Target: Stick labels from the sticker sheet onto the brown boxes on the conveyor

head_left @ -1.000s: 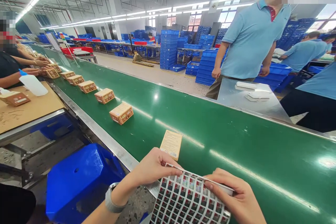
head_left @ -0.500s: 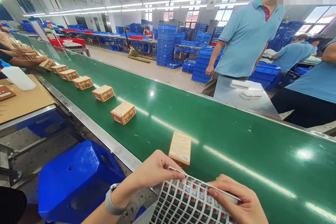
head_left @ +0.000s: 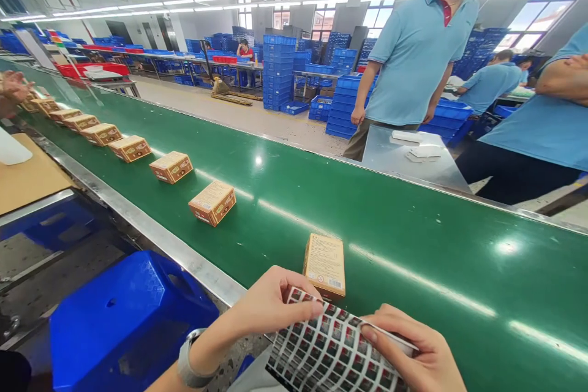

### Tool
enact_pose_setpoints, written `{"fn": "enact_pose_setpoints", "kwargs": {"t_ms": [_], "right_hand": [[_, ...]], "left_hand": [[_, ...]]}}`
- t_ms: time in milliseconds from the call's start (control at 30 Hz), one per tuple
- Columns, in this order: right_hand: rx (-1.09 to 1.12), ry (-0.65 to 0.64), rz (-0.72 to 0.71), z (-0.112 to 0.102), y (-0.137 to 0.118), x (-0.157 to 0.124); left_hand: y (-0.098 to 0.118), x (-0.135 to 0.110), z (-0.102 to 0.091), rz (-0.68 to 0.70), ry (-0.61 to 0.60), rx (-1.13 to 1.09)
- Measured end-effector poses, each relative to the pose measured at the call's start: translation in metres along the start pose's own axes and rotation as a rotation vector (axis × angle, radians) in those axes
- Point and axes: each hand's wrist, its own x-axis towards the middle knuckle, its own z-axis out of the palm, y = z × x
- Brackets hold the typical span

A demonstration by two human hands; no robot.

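Observation:
Between my two hands is a sheet of small dark-and-red stickers [head_left: 333, 343] in a white grid, its upper edge bent over. My left hand [head_left: 275, 303], with a grey watch band at the wrist, pinches the sheet's upper left corner between thumb and fingers. At the upper right edge my right hand [head_left: 408, 343] grips it, thumb on the near face. Just beyond the sheet, a tan box [head_left: 324, 262] stands on the green conveyor belt [head_left: 413, 245], close to my left fingers but apart from the right hand.
A row of similar boxes [head_left: 212, 203] runs up the belt to the far left, where another person's hands [head_left: 13, 89] show. A blue plastic stool [head_left: 124, 324] stands at lower left. Across the belt, a person in a light blue shirt [head_left: 413, 55] stands beside a metal table [head_left: 404, 159].
My left hand has folded the sheet's upper left corner further over, so more stickers show there. The view has turned slightly right, and the far-left person's hands have come off the boxes.

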Motion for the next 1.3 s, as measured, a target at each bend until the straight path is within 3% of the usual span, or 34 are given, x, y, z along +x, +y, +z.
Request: {"fn": "enact_pose_setpoints", "kwargs": {"t_ms": [100,233,433,533,633,700,733,833,933,1067,1300], "right_hand": [[0.006,0.007,0.000,0.004,0.002,-0.002],[-0.142,0.004,-0.038,0.002,0.011,-0.007],[-0.679,0.165,-0.622,-0.008,0.018,-0.010],[-0.851,0.175,-0.711,-0.008,0.017,-0.013],[-0.857,0.185,-0.740,-0.008,0.015,-0.021],[-0.693,0.213,-0.625,-0.012,0.013,-0.025],[-0.567,0.245,-0.499,-0.016,0.013,-0.025],[-0.130,0.399,-0.024,-0.026,0.015,-0.010],[0.194,0.448,0.221,-0.030,0.021,0.016],[0.321,0.437,0.308,-0.023,0.029,0.035],[0.310,0.553,0.282,-0.023,0.036,0.025]], "left_hand": [[-0.004,0.002,0.009,-0.031,-0.008,-0.019],[-0.012,0.004,0.019,-0.116,0.109,0.032],[-0.012,0.003,0.025,-0.154,0.085,0.036],[-0.012,0.005,0.027,-0.138,0.081,0.049],[-0.016,0.009,0.028,-0.174,0.107,0.060],[-0.018,0.011,0.026,-0.144,0.110,0.080],[-0.018,0.011,0.025,-0.095,0.084,0.106],[-0.016,0.016,0.024,0.095,-0.119,0.274],[-0.011,0.025,0.031,0.183,-0.326,0.435],[-0.006,0.037,0.045,0.188,-0.425,0.458],[-0.004,0.043,0.063,0.171,-0.474,0.495]]}}
